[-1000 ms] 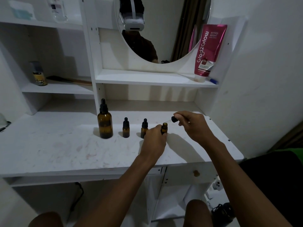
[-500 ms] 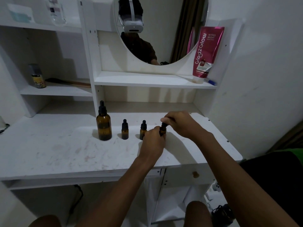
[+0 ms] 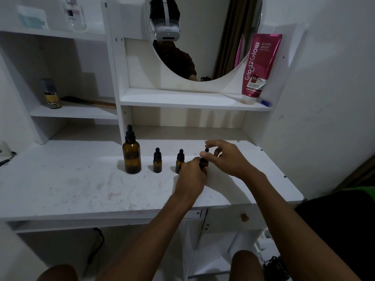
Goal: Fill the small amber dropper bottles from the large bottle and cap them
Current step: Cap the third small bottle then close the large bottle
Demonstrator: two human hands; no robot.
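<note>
A large amber bottle [image 3: 131,157] with a black dropper cap stands on the white desk [image 3: 81,183]. To its right stand two small capped amber bottles, one [image 3: 157,164] free and one [image 3: 179,161] just left of my left hand. My left hand [image 3: 192,175] grips the body of a third small bottle [image 3: 204,163], mostly hidden by my fingers. My right hand [image 3: 225,157] pinches that bottle's black dropper cap [image 3: 206,151], which sits on the bottle's neck, with the other fingers spread.
A pink lotion tube [image 3: 260,67] and a blue pen [image 3: 263,102] sit on the shelf under the round mirror [image 3: 203,37]. A small spray can [image 3: 51,94] and a brush [image 3: 89,101] lie on the left shelf. The desk's front edge is near my forearms.
My right hand brought the dropper cap from the right down onto the small bottle held by my left hand, and now its fingers have turned and spread around the cap.
</note>
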